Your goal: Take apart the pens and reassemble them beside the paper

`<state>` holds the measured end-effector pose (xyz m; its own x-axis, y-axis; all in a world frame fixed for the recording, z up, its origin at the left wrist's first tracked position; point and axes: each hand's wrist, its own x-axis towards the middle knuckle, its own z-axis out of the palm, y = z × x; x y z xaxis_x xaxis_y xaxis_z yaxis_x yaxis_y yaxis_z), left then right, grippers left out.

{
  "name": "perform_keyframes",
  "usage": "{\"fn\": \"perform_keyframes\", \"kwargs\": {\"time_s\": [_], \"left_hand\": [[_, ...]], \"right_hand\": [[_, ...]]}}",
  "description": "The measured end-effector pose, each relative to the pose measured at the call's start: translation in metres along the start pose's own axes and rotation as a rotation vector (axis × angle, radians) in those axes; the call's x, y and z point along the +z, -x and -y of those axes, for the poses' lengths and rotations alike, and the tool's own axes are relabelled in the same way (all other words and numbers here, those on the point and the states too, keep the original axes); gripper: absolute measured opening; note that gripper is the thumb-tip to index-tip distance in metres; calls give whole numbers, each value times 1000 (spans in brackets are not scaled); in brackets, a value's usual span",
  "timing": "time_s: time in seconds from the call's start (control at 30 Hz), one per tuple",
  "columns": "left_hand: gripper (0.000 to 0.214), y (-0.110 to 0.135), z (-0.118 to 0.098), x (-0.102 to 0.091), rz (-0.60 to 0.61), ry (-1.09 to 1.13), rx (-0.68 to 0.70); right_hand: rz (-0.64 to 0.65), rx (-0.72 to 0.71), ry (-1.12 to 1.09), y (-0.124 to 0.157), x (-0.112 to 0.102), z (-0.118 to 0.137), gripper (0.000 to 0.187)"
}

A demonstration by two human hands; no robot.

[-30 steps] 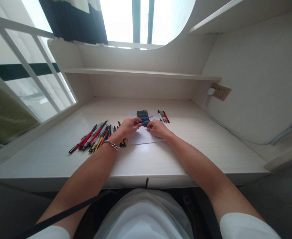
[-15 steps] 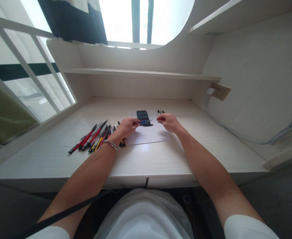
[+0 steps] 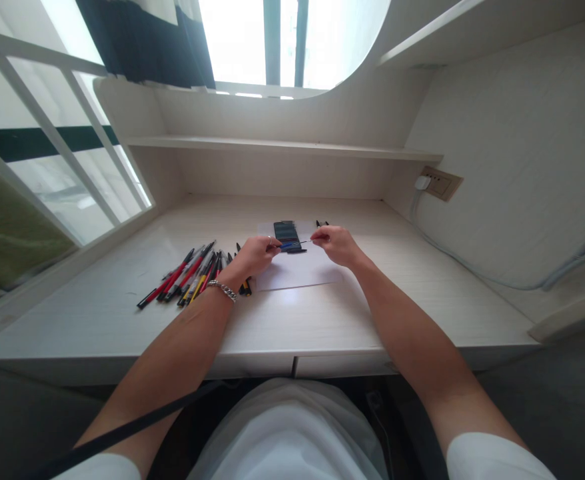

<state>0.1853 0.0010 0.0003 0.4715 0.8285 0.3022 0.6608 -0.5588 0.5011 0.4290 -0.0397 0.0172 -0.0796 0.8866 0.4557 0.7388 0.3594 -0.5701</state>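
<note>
We listed first the left hand (image 3: 260, 256), its fingers closed around a blue pen (image 3: 286, 246), held roughly level, with a thin rod (image 3: 303, 242) projecting from it towards the right. Item two, the right hand (image 3: 340, 245): thumb and forefinger pinched together at the far end of the thin rod, whatever lay between them being too small for us to tell. We noted a ring (image 3: 270, 240) on the left hand and a chain bracelet (image 3: 222, 291) in silver tone on that wrist. Just behind the blue pen lay a dark, flat rectangular case (image 3: 286, 231), and near its lower edge a slim black piece (image 3: 297, 251). Beneath these we entered one white sheet of paper (image 3: 297, 275), flat on the pale surface (image 3: 292, 320). Past the right hand we counted two dark pen tips (image 3: 322, 223), the remainder hidden by the fingers. To the left of the left hand we recorded a loose heap of pens (image 3: 187, 275), in red, black, yellow and clear, overlapping and mostly slanting one way; several black and yellow pens (image 3: 245, 288) were partly covered by the left wrist. Further out, we catalogued a white shelf (image 3: 282, 145) along the back, a wall socket (image 3: 443, 185) at right with a white plug (image 3: 423, 183) fitted, a window (image 3: 332, 40) above and a dark curtain (image 3: 147, 50) beside it.
</note>
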Motion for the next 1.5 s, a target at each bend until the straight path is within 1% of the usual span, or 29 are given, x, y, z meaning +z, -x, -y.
{"fn": "perform_keyframes", "kwargs": {"time_s": [0.37, 0.7, 1.5], "left_hand": [[30, 1, -3, -2, 9, -6, -15], [29, 0, 0, 0, 4, -14, 6], [30, 1, 0, -1, 9, -25, 17]], "right_hand": [[17, 0, 6, 0, -1, 0, 13], [26, 10, -9, 0, -1, 1, 13], [36, -7, -21, 1, 0, 1, 12]]}}
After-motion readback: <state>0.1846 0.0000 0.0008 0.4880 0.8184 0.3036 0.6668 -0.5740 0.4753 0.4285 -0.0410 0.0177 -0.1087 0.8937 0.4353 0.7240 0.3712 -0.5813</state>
